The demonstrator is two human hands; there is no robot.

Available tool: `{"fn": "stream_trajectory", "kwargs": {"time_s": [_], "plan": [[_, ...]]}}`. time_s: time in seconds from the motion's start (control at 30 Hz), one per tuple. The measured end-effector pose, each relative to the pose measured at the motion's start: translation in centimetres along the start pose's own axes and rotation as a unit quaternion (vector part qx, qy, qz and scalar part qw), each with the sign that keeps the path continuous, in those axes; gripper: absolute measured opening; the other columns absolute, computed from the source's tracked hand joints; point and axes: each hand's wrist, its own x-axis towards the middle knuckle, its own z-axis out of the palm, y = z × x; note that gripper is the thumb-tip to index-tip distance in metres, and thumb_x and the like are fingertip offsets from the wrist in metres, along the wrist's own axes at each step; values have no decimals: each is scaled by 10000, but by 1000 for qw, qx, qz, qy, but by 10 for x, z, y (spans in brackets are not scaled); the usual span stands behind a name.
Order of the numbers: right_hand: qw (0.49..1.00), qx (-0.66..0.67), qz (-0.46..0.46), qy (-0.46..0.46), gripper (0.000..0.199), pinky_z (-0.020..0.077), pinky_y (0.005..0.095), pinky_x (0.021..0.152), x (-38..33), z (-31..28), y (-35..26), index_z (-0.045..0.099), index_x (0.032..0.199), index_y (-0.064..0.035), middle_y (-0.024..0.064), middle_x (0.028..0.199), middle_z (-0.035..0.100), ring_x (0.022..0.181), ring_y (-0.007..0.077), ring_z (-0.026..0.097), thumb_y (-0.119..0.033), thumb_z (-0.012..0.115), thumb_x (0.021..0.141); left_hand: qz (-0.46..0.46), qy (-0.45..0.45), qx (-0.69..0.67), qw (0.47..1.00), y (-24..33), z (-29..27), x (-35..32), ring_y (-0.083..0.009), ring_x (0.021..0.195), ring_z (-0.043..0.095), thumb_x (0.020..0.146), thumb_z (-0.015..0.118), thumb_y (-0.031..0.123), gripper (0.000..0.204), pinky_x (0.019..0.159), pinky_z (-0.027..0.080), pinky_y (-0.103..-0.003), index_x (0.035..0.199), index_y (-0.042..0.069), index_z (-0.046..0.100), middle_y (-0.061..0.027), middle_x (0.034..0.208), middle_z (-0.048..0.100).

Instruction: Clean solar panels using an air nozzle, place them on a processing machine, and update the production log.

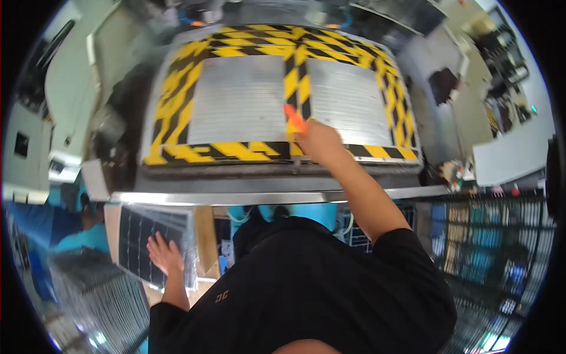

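- Hands first: we see the right hand (318, 141) stretched forward at about twelve o'clock, closed around a small orange tool (294, 118) whose tip points up and to the left.
- We place that tool over the yellow-and-black striped bar (296, 82) running between two grey plates; whether the tip touches it we cannot tell.
- We see the left grey plate (239, 100) and the right grey plate (351, 100) lying side by side inside the striped frame of the machine bed (177, 88).
- We find the left hand (165, 253) at about eight o'clock, fingers spread wide, palm flat on a dark gridded panel (138, 239) that tops a stack beside the person's body.
- We note that panel lies well apart from the machine bed, below its metal front edge (194, 197).
- We see a black shirt (306, 283) filling the lower middle, and wire shelving (495, 248) at four o'clock.
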Motion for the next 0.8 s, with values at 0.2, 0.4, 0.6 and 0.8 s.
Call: {"fn": "stream_trajectory", "kwargs": {"time_s": [0.2, 0.4, 0.6, 0.8], "plan": [[932, 16, 322, 164, 420, 487, 440, 650, -72, -36, 240, 660, 844, 11, 180, 708, 654, 707, 316, 660, -401, 587, 873, 6, 9, -12, 1000, 7, -4, 9, -283, 1464, 70, 950, 417, 402, 622, 1162, 76, -454, 1512, 227, 215, -82, 1590, 109], [991, -10, 135, 22, 366, 488, 460, 645, -82, -51, 59, 595, 929, 14, 222, 777, 657, 740, 385, 651, -351, 580, 903, 15, 12, -25, 1000, 8, -2, 6, -317, 1455, 111, 932, 430, 413, 633, 1161, 102, -472, 1499, 197, 250, -125, 1575, 149], [988, -10, -109, -113, 357, 512, 473, 700, -94, -27, -86, 569, 944, -5, 189, 816, 656, 772, 386, 648, -354, 607, 875, 24, 19, -27, 999, 2, 6, 3, -316, 1454, 116, 931, 420, 432, 631, 1161, 106, -480, 1498, 211, 254, -119, 1576, 148], [991, -16, -84, -100, 319, 512, 458, 686, -114, -51, -47, 558, 884, -5, 192, 811, 650, 754, 379, 642, -321, 601, 887, 24, 34, -23, 999, 7, 11, 8, -294, 1459, 108, 944, 415, 424, 614, 1158, 108, -472, 1501, 223, 249, -91, 1582, 145]]}}
